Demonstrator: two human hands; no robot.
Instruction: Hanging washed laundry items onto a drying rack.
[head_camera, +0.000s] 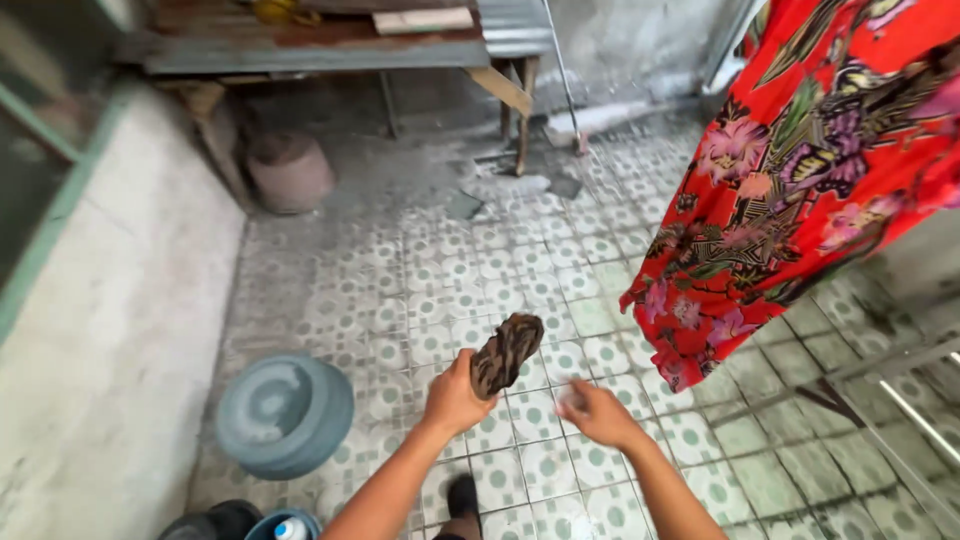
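Low in the frame, left hand (455, 395) has its fingers clamped on a twisted brown cloth (506, 352), mid-wringing; right hand (598, 412), fingers loosely apart, would need to regrip.

Under me is a tiled floor (500, 250) with a pale green and grey flower pattern, dusty toward the far wall. An upturned grey basin (283, 414) sits on it to my left, and a brownish round pot (290, 172) stands beside the wooden bench (300, 45), whose legs rest on the tiles.

White-capped bottle (290, 529) in blue bucket (262, 525), bottom edge, lower left.
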